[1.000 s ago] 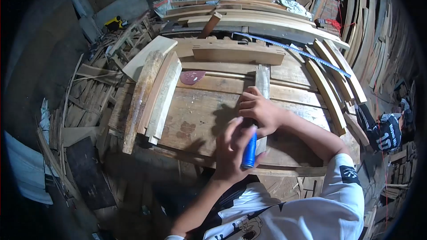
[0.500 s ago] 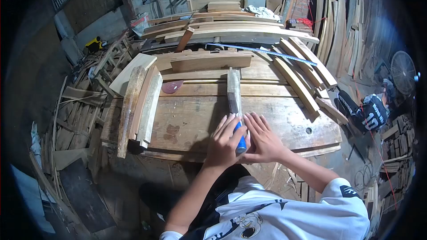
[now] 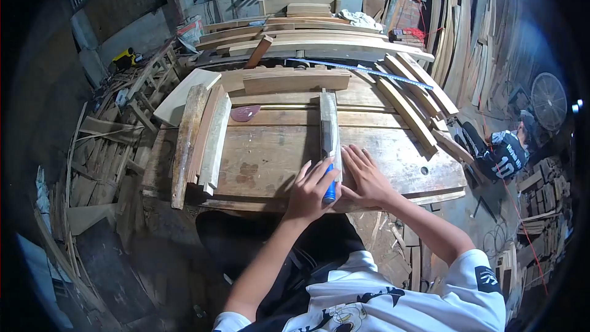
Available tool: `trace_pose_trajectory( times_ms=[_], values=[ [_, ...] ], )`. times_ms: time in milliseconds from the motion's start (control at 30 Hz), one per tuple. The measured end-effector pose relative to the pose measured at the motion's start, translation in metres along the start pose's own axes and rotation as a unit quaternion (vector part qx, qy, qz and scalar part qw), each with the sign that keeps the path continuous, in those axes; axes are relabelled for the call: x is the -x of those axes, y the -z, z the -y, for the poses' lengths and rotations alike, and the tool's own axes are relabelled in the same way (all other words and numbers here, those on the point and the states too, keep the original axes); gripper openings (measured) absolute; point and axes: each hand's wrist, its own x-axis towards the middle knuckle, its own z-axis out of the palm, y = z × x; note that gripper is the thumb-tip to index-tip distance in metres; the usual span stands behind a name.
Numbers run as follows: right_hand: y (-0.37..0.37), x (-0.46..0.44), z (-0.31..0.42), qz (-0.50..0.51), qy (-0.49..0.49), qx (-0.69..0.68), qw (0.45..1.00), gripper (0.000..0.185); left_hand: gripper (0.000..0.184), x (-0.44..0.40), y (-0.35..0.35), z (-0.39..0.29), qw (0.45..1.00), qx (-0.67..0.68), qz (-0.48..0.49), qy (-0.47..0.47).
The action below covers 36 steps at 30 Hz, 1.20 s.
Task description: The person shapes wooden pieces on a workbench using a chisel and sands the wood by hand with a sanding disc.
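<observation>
My left hand is closed around the blue handle of a tool. Fingers cover the tool's working end, so I cannot make out its kind. It lies along the near part of a narrow wood strip, which points away from me on the workbench. Just right of the strip, my right hand rests with fingers stretched out, its thumb toward the strip and the tool. Whether that thumb presses on the strip, I cannot tell.
Several wood pieces stand at the bench's left, near a flat reddish piece. More strips lie on the right. Behind them is a blue ruler. A person in a dark shirt is low at the right, near a fan.
My left hand and the blue-handled tool have shifted slightly. My right hand now sits a little further from the left, uncovering more of the strip's near end. The view has tilted slightly.
</observation>
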Motion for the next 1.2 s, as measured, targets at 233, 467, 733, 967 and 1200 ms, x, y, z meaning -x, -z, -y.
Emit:
trace_pose_trajectory(
  times_ms=[233, 467, 733, 967, 1200],
  values=[
    [0.000, 0.000, -0.001, -0.003, 0.001, -0.009, 1.000, 0.095, 0.030, 0.012, -0.010, 0.003, 1.000, -0.003, -0.029, -0.005],
    [0.003, 0.001, 0.002, -0.006, -0.010, -0.018, 1.000, 0.097, 0.031, 0.015, -0.009, 0.004, 1.000, 0.013, -0.025, 0.004],
    [0.006, 0.000, 0.002, -0.011, -0.016, -0.031, 0.999, 0.098, 0.032, 0.013, -0.006, 0.001, 1.000, -0.005, -0.012, 0.016],
    [0.007, -0.001, 0.004, -0.006, -0.011, -0.035, 0.999, 0.098, 0.031, 0.010, -0.003, -0.001, 1.000, -0.004, -0.007, 0.020],
    [0.002, 0.008, -0.006, -0.135, -0.024, -0.199, 0.970, 0.073, 0.031, 0.010, -0.003, 0.000, 1.000, 0.002, -0.011, 0.029]
  ],
)
